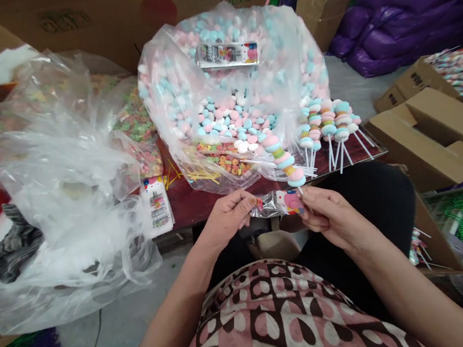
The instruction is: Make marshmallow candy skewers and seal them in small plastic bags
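Here's the candy skewer, tilted above the right hand at the table's front edge: puffy pink and blue pieces, with yellow and green rings between them, on a white stick. The right fingers are clamped on that stick and the wrapper's printed end; the left hand pinches the other end of the clear wrapper, its print too small to read. Just beyond, the big plastic bag brims with pink, blue and white candies, a silvery printed packet stack on top. More skewers stand right; behind, green characters mark a carton, not clearly legible.
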`<state>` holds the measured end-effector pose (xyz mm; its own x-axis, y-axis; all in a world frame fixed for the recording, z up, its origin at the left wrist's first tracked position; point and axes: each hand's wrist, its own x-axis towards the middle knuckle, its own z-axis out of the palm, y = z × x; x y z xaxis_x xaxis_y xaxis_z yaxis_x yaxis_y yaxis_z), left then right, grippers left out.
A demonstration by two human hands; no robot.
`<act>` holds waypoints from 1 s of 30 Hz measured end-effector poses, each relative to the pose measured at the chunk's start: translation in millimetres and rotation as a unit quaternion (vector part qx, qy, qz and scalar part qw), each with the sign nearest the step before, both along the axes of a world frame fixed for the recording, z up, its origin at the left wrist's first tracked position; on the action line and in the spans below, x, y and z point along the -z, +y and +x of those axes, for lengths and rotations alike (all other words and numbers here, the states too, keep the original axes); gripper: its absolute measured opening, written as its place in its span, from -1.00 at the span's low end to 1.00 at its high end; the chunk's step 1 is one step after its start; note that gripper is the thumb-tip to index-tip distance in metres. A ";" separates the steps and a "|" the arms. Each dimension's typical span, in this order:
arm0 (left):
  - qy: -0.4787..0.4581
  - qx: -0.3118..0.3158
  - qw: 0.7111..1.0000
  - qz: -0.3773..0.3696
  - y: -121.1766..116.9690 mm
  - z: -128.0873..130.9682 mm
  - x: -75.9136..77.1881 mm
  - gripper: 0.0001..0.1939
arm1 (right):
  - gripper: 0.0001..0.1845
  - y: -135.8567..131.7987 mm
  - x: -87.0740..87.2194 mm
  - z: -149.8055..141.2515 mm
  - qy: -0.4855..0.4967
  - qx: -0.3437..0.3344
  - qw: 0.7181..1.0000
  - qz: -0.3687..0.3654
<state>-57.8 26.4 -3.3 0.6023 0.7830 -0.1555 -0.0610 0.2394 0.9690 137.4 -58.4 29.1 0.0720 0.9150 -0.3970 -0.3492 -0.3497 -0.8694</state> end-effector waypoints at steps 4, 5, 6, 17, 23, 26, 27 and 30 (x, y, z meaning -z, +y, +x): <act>0.003 0.003 1.000 0.000 -0.5 0.3 0.9 -0.59 | -0.58 -0.3 -3.2 -1.2 -0.024 -0.005 1.000 0.001; -0.005 0.001 1.000 -0.006 -0.7 0.7 1.1 -0.59 | -0.59 0.0 -3.4 -1.9 -0.027 -0.005 1.000 -0.005; -0.014 -0.001 1.000 -0.014 -0.9 1.1 1.5 -0.59 | -0.59 0.3 -3.1 -2.5 -0.024 -0.004 1.000 -0.009; -0.045 -0.006 0.998 -0.053 -2.1 1.7 6.8 -0.60 | -0.68 -1.9 12.0 -3.7 -0.060 0.006 0.998 0.003; 0.036 0.068 0.997 0.016 -5.2 2.8 0.4 -0.58 | -0.59 5.0 13.6 -12.0 -0.061 -0.043 0.997 0.002; 0.065 0.050 0.996 0.032 -5.6 2.5 1.4 -0.59 | -0.64 5.8 18.9 -12.9 -0.046 0.011 0.999 0.001; 0.075 0.039 0.996 0.036 -5.5 2.3 2.5 -0.59 | -0.67 5.1 19.9 -11.7 -0.042 0.034 0.999 0.004; 0.082 0.026 0.995 0.042 -5.2 2.5 6.2 -0.59 | -0.74 1.5 19.6 -5.9 -0.041 0.069 0.997 0.010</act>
<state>-55.3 21.1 -9.5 0.6140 0.7659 -0.1908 0.1107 0.1558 0.9816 131.6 -56.9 9.5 0.2296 0.9016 -0.3665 -0.3201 -0.2857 -0.9033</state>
